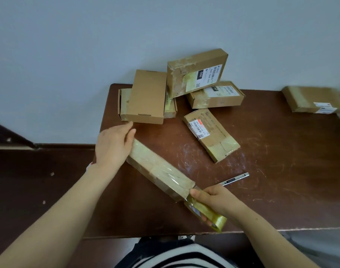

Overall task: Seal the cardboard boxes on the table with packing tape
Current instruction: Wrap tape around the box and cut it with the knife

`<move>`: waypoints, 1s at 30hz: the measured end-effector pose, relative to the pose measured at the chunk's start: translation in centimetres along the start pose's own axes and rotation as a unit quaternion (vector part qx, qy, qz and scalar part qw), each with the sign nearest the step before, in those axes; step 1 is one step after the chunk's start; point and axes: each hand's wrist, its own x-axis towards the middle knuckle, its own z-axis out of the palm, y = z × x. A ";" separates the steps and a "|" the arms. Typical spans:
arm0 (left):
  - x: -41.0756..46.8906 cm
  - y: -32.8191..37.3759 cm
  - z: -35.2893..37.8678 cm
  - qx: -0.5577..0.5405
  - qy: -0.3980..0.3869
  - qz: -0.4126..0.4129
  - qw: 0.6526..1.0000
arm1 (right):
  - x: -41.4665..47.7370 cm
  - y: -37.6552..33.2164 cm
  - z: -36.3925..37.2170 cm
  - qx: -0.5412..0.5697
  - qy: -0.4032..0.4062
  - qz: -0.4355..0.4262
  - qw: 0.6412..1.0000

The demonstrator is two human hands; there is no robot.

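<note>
Tabletop: dark brown, scuffed with pale scratches, set against a pale wall.

Seven cardboard boxes on it, all closed; contents not visible in any of them.

- Long box: lies diagonally at the front left of the tabletop, between the two hands. Yellowish clear tape covers its top face, wrinkled and glossy toward the near end.
- Tilted box: at the back, propped up on edge, white label marked "060", old torn tape on its face. It leans over the labelled flat box beneath it.
- Plain box: back left, clean brown, no tape showing. It lies across the lower box, which sticks out at both sides and has taped ends.
- Barcode box: centre, flat and angled, with a tape patch on its near end.
- Far box: at the right edge, well apart from the rest, taped, partly blurred.

Tape roll: yellowish, at the front edge, its strip running onto the near end of the long box.

Left hand: grip flat, fingers straight, pressing the far end of the long box.

Right hand: grip curled round the tape roll, thumb at the box's near corner.

Utility knife: lies on the tabletop just behind the right hand, untouched.
</note>
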 end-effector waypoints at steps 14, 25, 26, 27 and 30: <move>-6.5 10.1 3.4 0.163 -0.158 0.153 0.962 | 1.0 0.6 0.5 0.035 0.010 -0.030 0.999; -8.6 11.2 3.2 0.130 -0.168 0.256 0.943 | 1.1 0.8 0.5 0.030 -0.006 -0.041 0.999; -8.5 11.1 3.2 0.131 -0.168 0.270 0.939 | 1.1 0.8 0.5 0.030 -0.006 -0.044 0.999; -8.5 11.0 3.4 0.127 -0.169 0.279 0.937 | 1.1 0.8 0.5 0.038 -0.003 -0.042 0.998; -8.0 10.7 3.4 0.103 -0.161 0.320 0.928 | 1.0 0.9 0.9 0.060 0.003 -0.042 0.997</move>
